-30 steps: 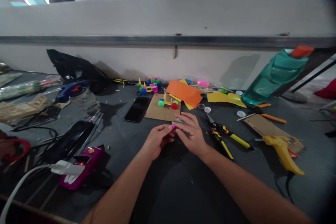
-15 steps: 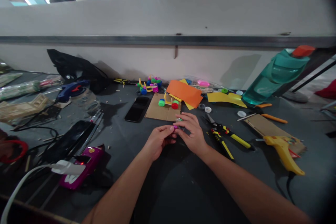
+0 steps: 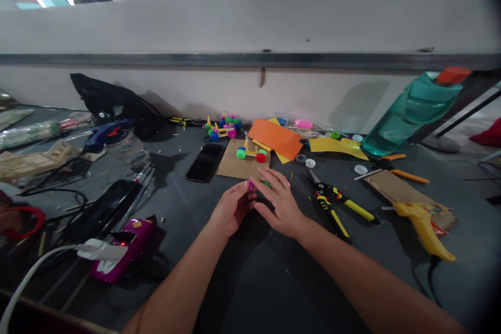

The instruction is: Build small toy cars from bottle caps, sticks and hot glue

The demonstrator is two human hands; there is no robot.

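Right hand (image 3: 281, 206): fingers spread; I cannot tell whether they grip the green piece (image 3: 267, 184) partly hidden behind them;
Left hand (image 3: 231, 209): pinching the purple piece (image 3: 251, 185); lower fingers shadowed;
Purple piece: between both hands; mostly covered; I cannot make out its shape.

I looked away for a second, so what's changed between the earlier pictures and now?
The left hand and right hand have shifted slightly left; the small purple piece, still pinched by the left hand, moved with them. The phone, wheeled toy and yellow glue gun stayed put.
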